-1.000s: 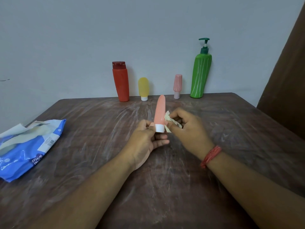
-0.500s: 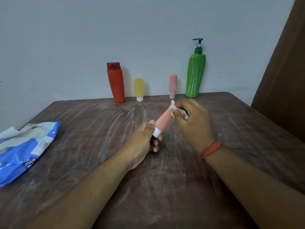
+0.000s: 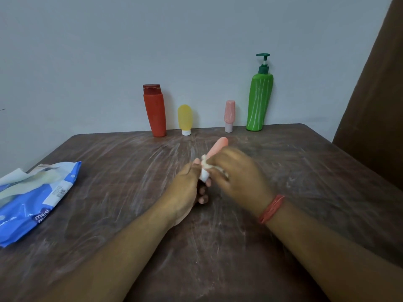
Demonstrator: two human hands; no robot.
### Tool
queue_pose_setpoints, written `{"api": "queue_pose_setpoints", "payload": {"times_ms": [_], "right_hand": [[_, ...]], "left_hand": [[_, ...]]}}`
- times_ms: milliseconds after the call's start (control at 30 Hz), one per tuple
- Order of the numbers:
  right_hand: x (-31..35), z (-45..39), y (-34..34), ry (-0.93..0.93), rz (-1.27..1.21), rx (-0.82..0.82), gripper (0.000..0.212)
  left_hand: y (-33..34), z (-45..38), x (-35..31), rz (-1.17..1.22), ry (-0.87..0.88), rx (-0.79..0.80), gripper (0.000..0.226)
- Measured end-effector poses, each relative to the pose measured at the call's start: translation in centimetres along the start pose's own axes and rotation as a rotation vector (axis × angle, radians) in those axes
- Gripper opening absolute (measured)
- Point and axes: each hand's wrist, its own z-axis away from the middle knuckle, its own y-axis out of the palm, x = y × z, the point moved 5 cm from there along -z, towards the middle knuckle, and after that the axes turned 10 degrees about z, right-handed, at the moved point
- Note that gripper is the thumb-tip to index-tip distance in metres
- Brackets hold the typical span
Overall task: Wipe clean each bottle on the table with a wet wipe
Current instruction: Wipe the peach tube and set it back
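At the centre of the frame the left hand (image 3: pixel 185 188) grips the white-capped lower end of a small orange bottle (image 3: pixel 217 147), its fingers curled round the cap so that the bottle tilts up and to the right, its rounded tip pointing toward the back of the bench (image 3: pixel 305 171). The right hand (image 3: pixel 237 177), slightly blurred, is closed round a crumpled white wet wipe (image 3: pixel 206 164) and presses it against the lower part of the orange bottle, just above the cap. A red thread band (image 3: pixel 271 209) circles the right wrist.

Along the back edge of the bench, against the pale wall (image 3: pixel 109 51), four more bottles stand upright in a row. Left of centre is a red bottle (image 3: pixel 154 112) with a darker red cap; just to its right stands a short yellow bottle (image 3: pixel 185 118) resting on its white cap; further right, with a gap between, is a small pink bottle (image 3: pixel 229 115), also cap down; and beside that, at the right end of the row, a tall green pump bottle (image 3: pixel 259 101) with a dark green dispenser head.

At the left edge of the frame a blue wet-wipe pack (image 3: pixel 32 203) lies flat on the bench, its flap open and a pale sheet showing. The bench's dark brown surface is streaked with whitish smears. A brown panel (image 3: pixel 375 94) fills the right edge of the frame.
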Motion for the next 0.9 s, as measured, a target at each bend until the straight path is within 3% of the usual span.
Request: {"api": "queue_pose_setpoints", "payload": {"times_ms": [67, 200, 300, 433, 567, 700, 900], "right_hand": [[0.3, -0.4, 0.2, -0.062, 0.047, 0.024, 0.008], [-3.5, -0.8, -2.6, 0.147, 0.071, -0.135, 0.011], [-5.3, -0.6, -3.3, 0.242, 0.01, -0.1, 0.016], [-5.9, -1.0, -2.5, 0.24, -0.241, -0.001, 0.019], [-7.3, -0.3, -0.9, 0.527, -0.732, 0.085, 0.026], [-6.1, 0.0, 0.3, 0.678, -1.193, -0.035, 0.019], [-2.9, 0.7, 1.9, 0.771, -1.317, -0.064, 0.018]], "left_hand": [[-0.1, 0.0, -0.1, 0.022, -0.025, 0.023, 0.034], [0.3, 0.0, 0.1, -0.028, -0.081, 0.077, 0.033], [0.4, 0.2, 0.2, -0.062, -0.085, 0.117, 0.035], [0.3, 0.4, -0.1, -0.057, -0.075, 0.128, 0.04], [0.1, 0.4, -0.1, 0.02, -0.094, 0.132, 0.034], [-0.1, 0.3, -0.2, 0.14, -0.091, 0.121, 0.031], [0.5, 0.4, -0.4, 0.407, -0.1, 0.13, 0.032]]}}
